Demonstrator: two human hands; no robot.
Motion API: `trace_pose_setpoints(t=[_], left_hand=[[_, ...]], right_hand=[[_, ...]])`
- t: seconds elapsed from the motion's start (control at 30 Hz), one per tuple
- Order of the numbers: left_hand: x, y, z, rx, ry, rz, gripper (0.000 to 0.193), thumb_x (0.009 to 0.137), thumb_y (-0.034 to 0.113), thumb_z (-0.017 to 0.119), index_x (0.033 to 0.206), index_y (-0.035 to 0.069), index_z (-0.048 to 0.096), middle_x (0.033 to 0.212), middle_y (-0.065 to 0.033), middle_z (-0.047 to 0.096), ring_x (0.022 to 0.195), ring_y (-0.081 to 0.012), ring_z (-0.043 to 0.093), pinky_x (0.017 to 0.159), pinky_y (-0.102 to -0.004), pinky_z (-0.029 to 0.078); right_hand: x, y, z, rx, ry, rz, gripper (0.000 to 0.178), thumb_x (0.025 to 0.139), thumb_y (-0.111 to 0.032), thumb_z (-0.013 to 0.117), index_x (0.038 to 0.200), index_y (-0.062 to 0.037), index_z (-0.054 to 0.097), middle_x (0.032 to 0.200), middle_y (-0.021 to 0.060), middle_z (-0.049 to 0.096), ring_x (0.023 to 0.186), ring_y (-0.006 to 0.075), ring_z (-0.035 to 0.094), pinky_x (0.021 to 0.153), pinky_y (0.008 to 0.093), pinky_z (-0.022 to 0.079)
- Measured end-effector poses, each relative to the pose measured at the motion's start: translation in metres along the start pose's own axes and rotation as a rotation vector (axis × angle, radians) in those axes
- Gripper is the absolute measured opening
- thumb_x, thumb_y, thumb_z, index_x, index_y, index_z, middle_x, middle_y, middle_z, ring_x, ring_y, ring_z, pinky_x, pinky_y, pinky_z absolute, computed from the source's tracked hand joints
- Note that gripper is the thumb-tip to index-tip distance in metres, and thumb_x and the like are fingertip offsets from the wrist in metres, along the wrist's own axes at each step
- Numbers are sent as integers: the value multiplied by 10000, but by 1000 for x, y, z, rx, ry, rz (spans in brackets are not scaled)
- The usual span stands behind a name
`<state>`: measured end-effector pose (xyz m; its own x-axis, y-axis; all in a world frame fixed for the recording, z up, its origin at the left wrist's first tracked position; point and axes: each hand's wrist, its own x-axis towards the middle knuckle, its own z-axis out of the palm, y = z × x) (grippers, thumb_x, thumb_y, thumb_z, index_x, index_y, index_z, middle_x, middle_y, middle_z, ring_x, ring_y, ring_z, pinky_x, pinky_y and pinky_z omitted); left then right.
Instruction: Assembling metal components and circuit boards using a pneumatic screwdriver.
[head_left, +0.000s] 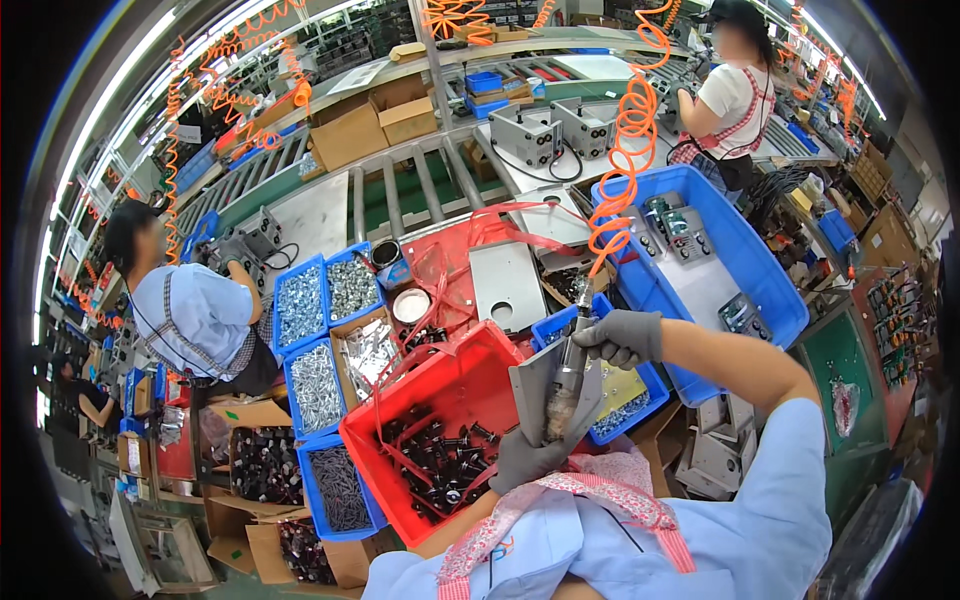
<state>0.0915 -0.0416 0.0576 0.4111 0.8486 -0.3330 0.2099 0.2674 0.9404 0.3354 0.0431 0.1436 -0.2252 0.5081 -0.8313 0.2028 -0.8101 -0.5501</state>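
My right hand (625, 338), in a grey glove, is closed round the upper part of an air screwdriver (568, 382). An orange coiled hose (632, 120) runs up from the tool's top end. Below it my left hand (528, 462), also gloved, grips a bent grey sheet-metal part (530, 395) close to my apron. The screwdriver points down into the fold of this part, and its tip is hidden. To the left of my left hand a red bin (360, 440) holds black knob-like parts with metal stems (450, 480).
Blue bins of small hardware (318, 385) line the left. A large blue tray (785, 290) with circuit boards stands at right. Beyond lie a flat metal panel (505, 285) and a roller conveyor (395, 195). One co-worker (205, 320) is at left, another (735, 105) far right.
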Motion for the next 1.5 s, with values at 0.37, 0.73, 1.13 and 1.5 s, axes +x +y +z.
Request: trace_pose_setpoints(t=[0.37,0.73,1.13,1.5], left_hand=[[-5,8,10,220,68,-42,393,709,300,740,976,23,663,760,-136,688,733,-199,684,659,-336,512],[1,1,14,12,-15,-45,372,674,143,660,996,-44,652,834,-100,684,777,-174,659,680,-319,512],[9,14,-2,-269,-66,-7,276,719,129,693,930,-45,657,776,-64,656,610,-105,582,537,-261,459],[11,15,-16,-759,-321,-224,316,874,282,570,1012,-3,558,828,-116,610,632,-212,613,538,-340,535]], right_hand=[[-2,-34,10,-805,178,53,171,837,-224,598,733,-90,620,543,-13,488,405,101,423,367,251,327],[43,-17,0,-1507,27,95,351,894,-304,514,861,15,657,735,122,650,582,233,648,526,387,530],[67,60,54,254,648,-793,251,773,-299,711,864,-74,644,825,31,634,720,107,577,661,261,465],[-17,27,77,785,-9,-931,231,750,-173,605,946,-51,584,794,119,610,672,241,620,612,378,532]])
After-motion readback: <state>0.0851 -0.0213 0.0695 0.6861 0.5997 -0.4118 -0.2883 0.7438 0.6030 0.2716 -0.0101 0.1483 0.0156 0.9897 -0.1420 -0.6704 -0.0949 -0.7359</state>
